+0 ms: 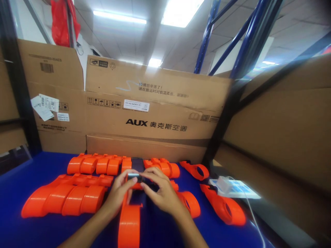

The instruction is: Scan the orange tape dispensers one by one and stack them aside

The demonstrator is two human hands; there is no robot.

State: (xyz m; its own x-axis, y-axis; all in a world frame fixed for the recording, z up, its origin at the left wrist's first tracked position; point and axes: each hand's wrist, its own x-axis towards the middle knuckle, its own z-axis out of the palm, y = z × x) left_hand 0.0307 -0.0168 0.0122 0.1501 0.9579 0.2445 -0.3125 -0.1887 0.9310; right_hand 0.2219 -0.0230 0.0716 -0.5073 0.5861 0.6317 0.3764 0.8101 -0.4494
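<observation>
Both my hands meet at the middle of the blue desk (31,179). My left hand (119,193) and my right hand (161,193) close their fingertips from either side on a small dark block (137,177) with a pale top edge; each grip is narrow, pinched on that block. The block sits on an orange plastic part (129,224) that runs toward me between my wrists.

Just behind the block stands a dark phone-like piece (137,164), upright among a back row of orange parts (98,164). To my left lies a nearer row of orange parts (67,198), packed side by side and touching. To my right, two orange handles with holes (223,206) lie apart from each other.

Far right on the desk: a white charger block (223,184) on a pale card, white cable (252,210) trailing toward me. Cardboard boxes (155,103) wall in the back and right side; print reads AUX.
</observation>
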